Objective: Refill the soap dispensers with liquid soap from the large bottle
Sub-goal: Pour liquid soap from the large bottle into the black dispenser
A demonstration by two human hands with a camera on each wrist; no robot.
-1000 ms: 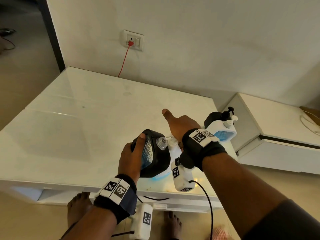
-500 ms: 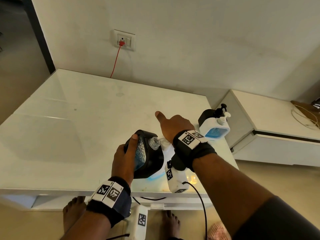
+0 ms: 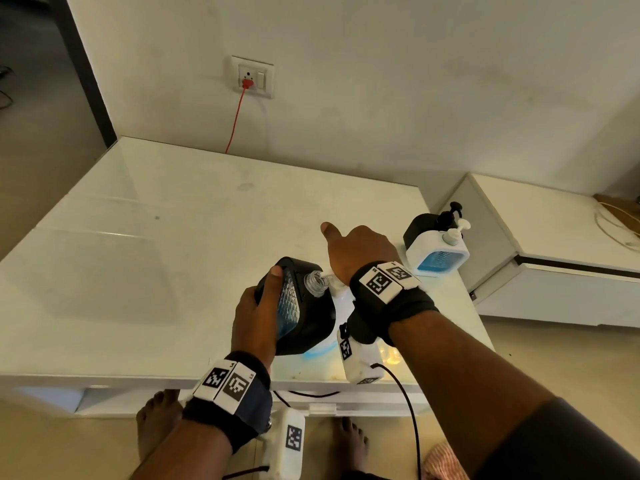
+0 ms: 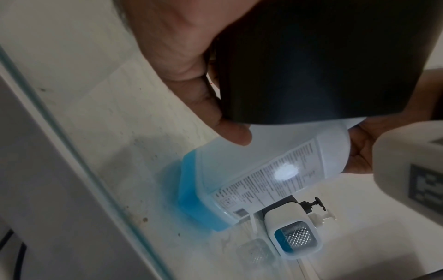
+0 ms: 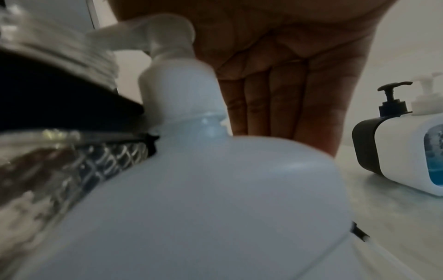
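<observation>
My left hand (image 3: pixel 258 310) grips a black soap dispenser (image 3: pixel 304 320) and tilts it, its pump off and its clear threaded neck (image 3: pixel 316 282) bare. The neck sits against the spout of the large bottle's white pump (image 5: pixel 163 32). The large translucent bottle (image 4: pixel 275 166) stands on the table with a shallow layer of blue soap (image 4: pixel 191 189) at its bottom. My right hand (image 3: pixel 360 251) lies over the pump head, palm (image 5: pixel 275 66) down, fingers straight behind the bottle's neck, thumb stuck out. In the head view the right wrist hides most of the bottle.
Two more dispensers with pumps stand at the white table's (image 3: pixel 173 254) right edge, one black (image 3: pixel 420 226) and one white (image 3: pixel 436 251) with blue soap. A lower white cabinet (image 3: pixel 554 237) is beyond. A red cable (image 3: pixel 235 123) drops from the wall socket. My bare feet are under the front edge.
Both hands keep the same hold and pose over the dispenser and the pump. Only the head view has shifted slightly.
</observation>
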